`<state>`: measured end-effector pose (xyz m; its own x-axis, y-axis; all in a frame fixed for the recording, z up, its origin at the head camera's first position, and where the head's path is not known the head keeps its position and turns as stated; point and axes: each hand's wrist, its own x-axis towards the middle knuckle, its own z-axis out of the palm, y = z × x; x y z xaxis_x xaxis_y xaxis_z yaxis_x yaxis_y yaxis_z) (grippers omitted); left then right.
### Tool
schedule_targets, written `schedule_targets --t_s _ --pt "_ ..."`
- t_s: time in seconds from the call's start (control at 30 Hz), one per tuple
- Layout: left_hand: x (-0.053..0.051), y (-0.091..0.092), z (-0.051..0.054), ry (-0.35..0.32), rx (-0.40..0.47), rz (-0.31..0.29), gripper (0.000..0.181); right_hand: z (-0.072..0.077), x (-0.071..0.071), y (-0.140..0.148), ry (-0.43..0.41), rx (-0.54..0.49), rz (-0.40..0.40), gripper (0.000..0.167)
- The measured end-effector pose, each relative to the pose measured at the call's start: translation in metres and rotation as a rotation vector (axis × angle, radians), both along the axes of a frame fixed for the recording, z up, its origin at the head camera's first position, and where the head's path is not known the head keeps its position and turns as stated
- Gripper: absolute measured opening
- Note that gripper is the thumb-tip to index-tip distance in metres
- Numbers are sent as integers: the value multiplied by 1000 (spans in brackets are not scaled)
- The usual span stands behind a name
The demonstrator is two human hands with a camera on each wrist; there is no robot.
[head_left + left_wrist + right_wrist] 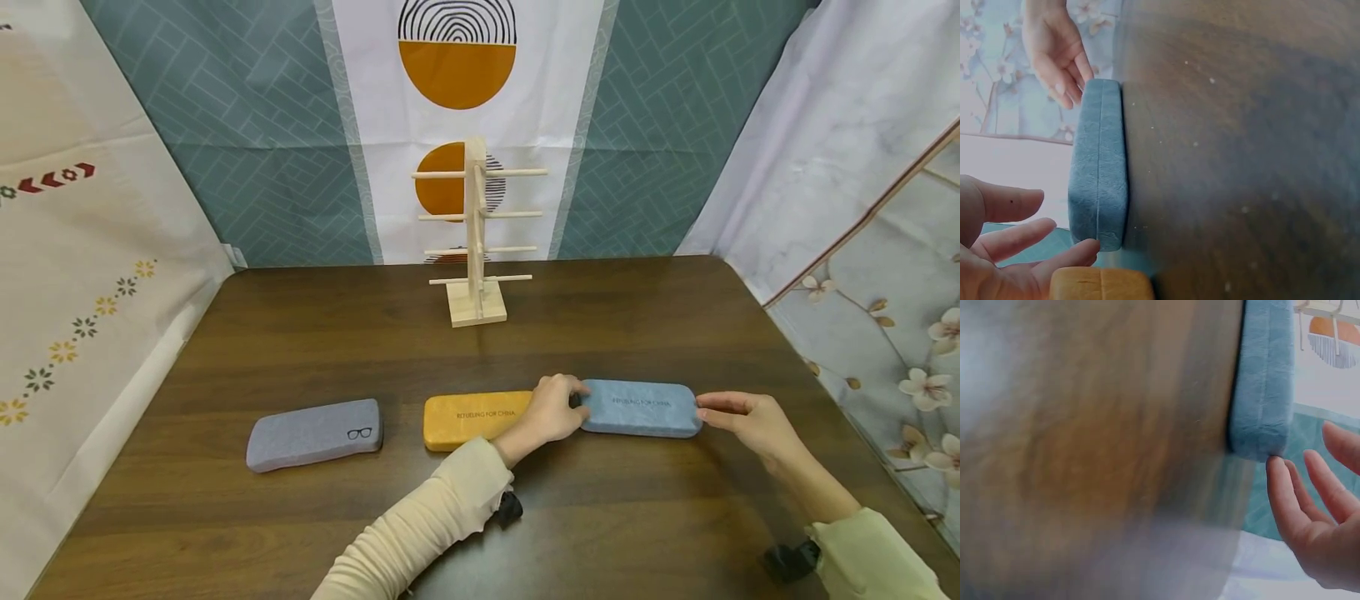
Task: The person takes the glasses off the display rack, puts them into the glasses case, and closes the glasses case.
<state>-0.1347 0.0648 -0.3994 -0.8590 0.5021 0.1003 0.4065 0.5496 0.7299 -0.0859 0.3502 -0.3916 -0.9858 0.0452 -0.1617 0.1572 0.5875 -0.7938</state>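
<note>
A blue glasses case (637, 417) with dark lettering lies flat on the brown table. At its left end is my left hand (549, 410), fingers spread and a fingertip against the case in the left wrist view. My right hand (757, 423) reaches the other end; in the right wrist view a fingertip touches the blue case's corner (1263, 394), and the fingers are fairly straight. Neither hand curls round the case. Partly covered by my left hand, a yellow glasses case (461, 425) lies just left of the blue one.
Farther left on the table (300, 350) lies a grey glasses case (315, 435) with a small glasses print. A wooden rack (476, 225) with several pegs stands upright at the back. Patterned cloths hang behind and along both sides.
</note>
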Motion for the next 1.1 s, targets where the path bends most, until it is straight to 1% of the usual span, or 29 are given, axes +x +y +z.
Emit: schedule_targets --t_s 0.07,0.13,0.27,0.37,0.43,0.57,0.7,0.87,1.0,1.1 --pt "0 -1 2 -3 11 4 23 0 -1 0 18 -47 -14 42" --pt "1 -2 4 -20 40 6 23 0 -2 -1 34 -99 -22 37" --pt "0 -4 7 -48 115 10 22 7 -4 -7 65 -174 -11 35" --pt "0 -7 10 -60 194 0 21 16 -3 -15 89 -161 13 38" --pt "1 -9 12 -56 233 -8 19 21 -4 -21 102 -146 10 36" --pt "1 -14 17 -21 276 -13 16 29 -6 -32 125 -126 21 33" --pt "2 -19 21 11 309 -4 13 36 -8 -39 140 -158 38 26" --pt "2 -27 28 43 347 -2 9 46 -10 -49 186 -184 56 14" --pt "3 -33 33 73 368 -6 6 50 -11 -60 213 -226 75 14" --pt "4 -38 39 79 377 -2 7 50 -13 -68 214 -262 89 16"
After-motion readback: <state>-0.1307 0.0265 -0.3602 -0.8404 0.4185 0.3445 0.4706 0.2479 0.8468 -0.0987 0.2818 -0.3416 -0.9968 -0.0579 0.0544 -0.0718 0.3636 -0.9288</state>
